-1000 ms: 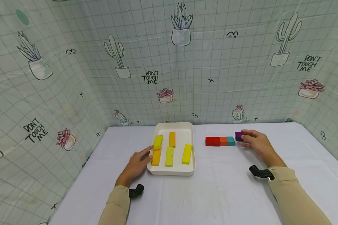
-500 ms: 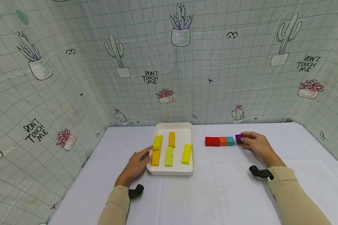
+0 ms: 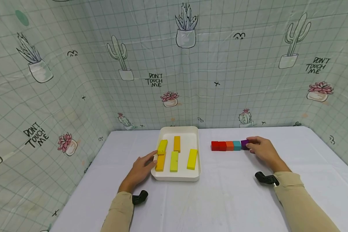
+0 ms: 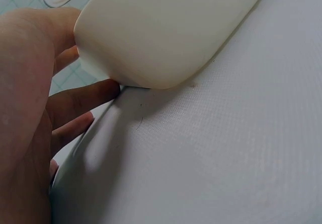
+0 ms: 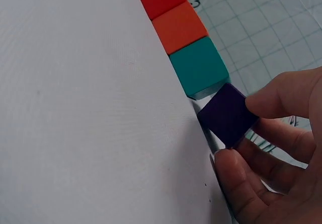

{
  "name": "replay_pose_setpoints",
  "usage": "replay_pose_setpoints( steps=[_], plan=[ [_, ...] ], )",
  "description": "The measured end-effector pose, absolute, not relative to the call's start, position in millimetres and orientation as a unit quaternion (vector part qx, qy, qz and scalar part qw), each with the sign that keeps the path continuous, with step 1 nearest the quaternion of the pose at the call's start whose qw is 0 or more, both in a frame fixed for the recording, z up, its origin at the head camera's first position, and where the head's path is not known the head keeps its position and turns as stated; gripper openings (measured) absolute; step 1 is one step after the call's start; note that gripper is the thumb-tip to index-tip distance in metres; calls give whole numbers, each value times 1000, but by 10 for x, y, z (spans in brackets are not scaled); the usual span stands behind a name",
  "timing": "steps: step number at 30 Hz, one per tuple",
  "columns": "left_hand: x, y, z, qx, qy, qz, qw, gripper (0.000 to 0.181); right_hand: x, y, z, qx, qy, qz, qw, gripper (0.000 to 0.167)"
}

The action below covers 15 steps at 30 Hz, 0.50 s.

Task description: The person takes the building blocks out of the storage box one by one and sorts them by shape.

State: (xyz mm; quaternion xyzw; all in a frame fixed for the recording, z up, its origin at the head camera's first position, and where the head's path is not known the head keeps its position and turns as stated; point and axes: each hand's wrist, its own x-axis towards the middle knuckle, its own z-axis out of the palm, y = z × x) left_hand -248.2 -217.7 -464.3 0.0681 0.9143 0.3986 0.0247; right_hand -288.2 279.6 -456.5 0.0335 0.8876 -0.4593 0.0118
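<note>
In the head view, my right hand (image 3: 263, 152) pinches a purple cube (image 3: 245, 144) at the right end of a row of cubes. Beside it stands a teal cube (image 3: 236, 145), followed leftward by an orange cube (image 3: 229, 146) and two red cubes (image 3: 218, 146). Seen from the right wrist, the purple cube (image 5: 229, 116) is turned at an angle to the teal one (image 5: 199, 65), near its corner. My left hand (image 3: 138, 170) touches the left side of a white tray (image 3: 178, 176) with extended fingers; the left wrist view shows fingertips against the tray's wall (image 4: 151, 38).
Inside the tray lie several yellow and orange blocks, among them a yellow block (image 3: 192, 159) and an orange block (image 3: 177, 143). One yellow block (image 3: 162, 147) leans on another orange block (image 3: 160, 162). A patterned cloth (image 3: 214, 64) hangs behind the white-covered table (image 3: 214, 203).
My right hand has brought the purple cube down and left, up to the teal cube, closing most of the gap. The left hand and tray have stayed in place.
</note>
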Motion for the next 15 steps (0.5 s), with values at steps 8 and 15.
replay_pose_setpoints(
  steps=[8, 15],
  plan=[
    [-2486, -2174, -4650, 72, 913, 400, 24, 51, -2864, 2790, -4572, 35, 898, -438, 16, 54],
    [-2483, -2184, -4651, 72, 914, 399, 24, 51, -2869, 2772, -4579, 31, 902, -429, 20, 53]
  ],
)
